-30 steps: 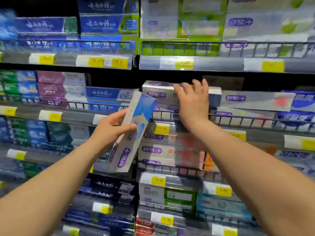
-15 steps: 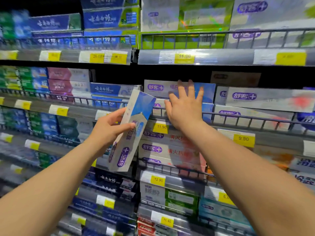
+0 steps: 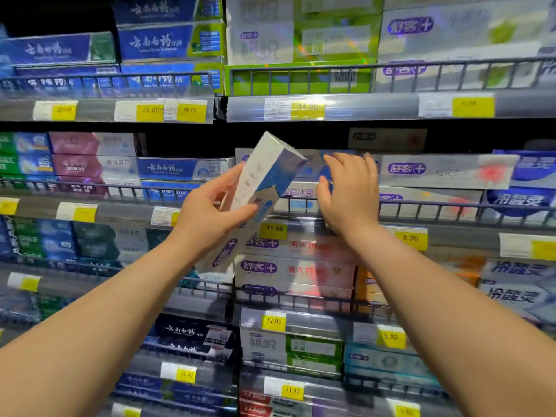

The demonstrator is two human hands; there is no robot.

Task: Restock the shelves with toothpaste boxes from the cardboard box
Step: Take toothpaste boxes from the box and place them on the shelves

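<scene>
In front of the second shelf from the top, the left hand (image 3: pixel 207 215) grips a toothpaste box (image 3: pixel 255 194) around its middle, thumb on the near face, fingers wrapped behind, top end tilted up and right toward the shelf opening. Just right of those fingers, the right hand (image 3: pixel 350 194) lies flat with fingers spread on the shelved white-and-blue boxes (image 3: pixel 304 194) behind the wire rail (image 3: pixel 451 210), holding nothing, palm pressing on their front.

Step in hand, as I judge it: placing one box into its row while the right hand steadies or straightens the stock there. Next move likely calls for turning the held box level, lifting its end over the rail and sliding it in on top of or beside the matching boxes, with the right hand moved out of the way first. The cardboard box is not in view.

Surface: tiered store shelving, each tier with a low wire rail and a clear strip of yellow price tags (image 3: pixel 273 231). Rows are packed tight; blue boxes (image 3: pixel 168 168) to the left of the fingers, purple-logo boxes (image 3: pixel 445 173) to the right. Dark gap above the target row gives headroom. Edges of the view are blurred.
</scene>
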